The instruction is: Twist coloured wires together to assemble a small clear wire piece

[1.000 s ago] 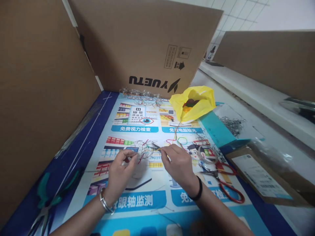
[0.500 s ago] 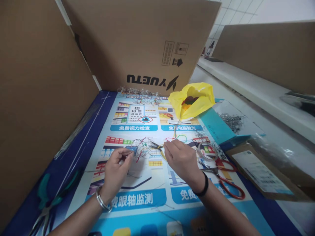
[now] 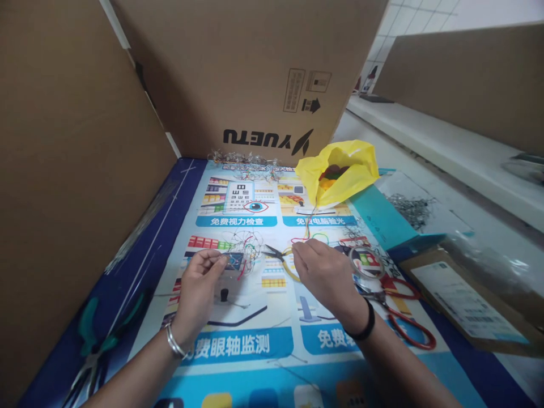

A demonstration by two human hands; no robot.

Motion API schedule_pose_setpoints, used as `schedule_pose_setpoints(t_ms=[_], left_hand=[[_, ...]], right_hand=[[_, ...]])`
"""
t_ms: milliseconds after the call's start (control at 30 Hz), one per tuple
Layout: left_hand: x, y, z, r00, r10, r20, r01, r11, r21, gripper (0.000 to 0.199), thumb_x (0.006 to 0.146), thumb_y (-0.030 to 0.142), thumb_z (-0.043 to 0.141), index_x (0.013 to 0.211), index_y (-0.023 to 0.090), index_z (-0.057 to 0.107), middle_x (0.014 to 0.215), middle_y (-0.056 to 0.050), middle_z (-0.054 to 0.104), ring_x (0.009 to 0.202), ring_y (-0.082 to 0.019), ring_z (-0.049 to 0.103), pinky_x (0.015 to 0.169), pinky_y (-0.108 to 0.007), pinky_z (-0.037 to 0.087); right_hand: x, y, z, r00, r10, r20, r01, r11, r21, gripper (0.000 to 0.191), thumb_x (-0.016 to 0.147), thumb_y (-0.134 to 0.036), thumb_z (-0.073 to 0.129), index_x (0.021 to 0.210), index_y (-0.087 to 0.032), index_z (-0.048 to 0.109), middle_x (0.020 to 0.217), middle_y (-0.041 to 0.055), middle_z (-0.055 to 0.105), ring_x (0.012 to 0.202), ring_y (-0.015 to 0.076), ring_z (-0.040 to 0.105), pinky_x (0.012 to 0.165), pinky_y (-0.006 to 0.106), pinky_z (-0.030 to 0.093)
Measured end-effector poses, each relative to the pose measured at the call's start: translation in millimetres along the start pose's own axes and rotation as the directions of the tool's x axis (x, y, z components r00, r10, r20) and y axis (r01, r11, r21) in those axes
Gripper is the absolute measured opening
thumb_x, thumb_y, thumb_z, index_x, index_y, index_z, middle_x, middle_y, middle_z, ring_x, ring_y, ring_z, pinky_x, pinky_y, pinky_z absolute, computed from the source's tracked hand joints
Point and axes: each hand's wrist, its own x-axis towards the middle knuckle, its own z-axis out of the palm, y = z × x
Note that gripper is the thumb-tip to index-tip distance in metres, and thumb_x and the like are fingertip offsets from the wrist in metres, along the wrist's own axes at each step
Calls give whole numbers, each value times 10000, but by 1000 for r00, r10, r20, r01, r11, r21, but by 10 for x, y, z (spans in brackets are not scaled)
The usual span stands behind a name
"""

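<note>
Head view gives me both bare hands working over a printed poster, and I take the yellow bag as my landmark. Nearer to the wearer than this bag, and to its left, is the tangled bundle of thin wires, with some red strands in it. The left hand is at the left end of this bundle; its grip is narrow, thumb and forefinger pinched on the wires. Its wrist carries a silver bangle.

Directly to the near side of the bag I see the right hand, with fingers curled in. Its grip is narrow also, but whether it holds a thread or the yellow-handled scissors just beside it, I cannot tell. The blades of these scissors point toward the wire bundle. Coloured threads run from the near edge of the bag down to the right hand.

Nearer than the bag and to its right lie a tape roll and red-handled scissors. Green-handled pliers lie far to its left, on the near side.
</note>
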Motion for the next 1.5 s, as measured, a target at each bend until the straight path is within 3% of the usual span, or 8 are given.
schedule_pose_setpoints(t_ms=[333, 533, 700, 900, 1133, 1500], left_hand=[[23, -44, -30, 994, -73, 84, 83, 989, -126, 256, 688, 262, 710, 875, 186, 553, 758, 23, 625, 671, -82, 569, 653, -201, 451], [12, -36, -32, 993, -79, 84, 92, 984, -155, 277, 681, 272, 724, 883, 176, 560, 745, 17, 616, 664, -81, 546, 650, -196, 434], [6, -15, -2, 997, -60, 48, 67, 988, -141, 268, 686, 259, 723, 878, 175, 557, 741, 22, 601, 682, -84, 538, 655, -193, 428], [-19, -25, 11, 999, -13, 36, 16, 995, -96, 228, 713, 255, 706, 865, 174, 557, 726, 29, 593, 661, -73, 524, 634, -172, 422], [-77, 14, 38, 1000, -5, 26, 8, 995, -95, 239, 709, 255, 707, 874, 175, 553, 738, 28, 600, 678, -76, 541, 637, -171, 433], [-114, 34, 55, 999, -15, 45, 19, 996, -87, 206, 709, 243, 702, 826, 172, 549, 714, 26, 595, 636, -85, 543, 617, -198, 438]], right_hand=[[2, -3, -1, 1000, -11, 12, 11, 1000, -3, 166, 838, -146, 501, 735, -169, 630, 667, 32, 609, 620, 137, 527, 557, 274, 267], [-12, -7, 0, 984, 31, 174, -38, 999, 34, 173, 838, -149, 493, 714, -183, 609, 682, 18, 610, 624, 129, 540, 532, 266, 248], [-16, -50, 33, 957, -80, 278, 14, 973, 230, 181, 846, -151, 476, 722, -178, 606, 682, 11, 597, 660, 128, 555, 568, 244, 322], [-122, -362, 125, 948, -286, 140, 184, 850, 494, 159, 854, -147, 473, 794, -189, 614, 934, 41, 623, 807, 140, 567, 666, 237, 422], [-251, -635, 278, 946, -317, 69, 258, 864, 432, 140, 861, -146, 454, 804, -181, 577, 1216, 65, 554, 834, 179, 543, 694, 310, 462], [-259, -681, 299, 856, -494, 152, 421, 836, 352, 143, 895, -155, 423, 868, -170, 562, 1311, 71, 493, 825, 187, 505, 657, 335, 424]])
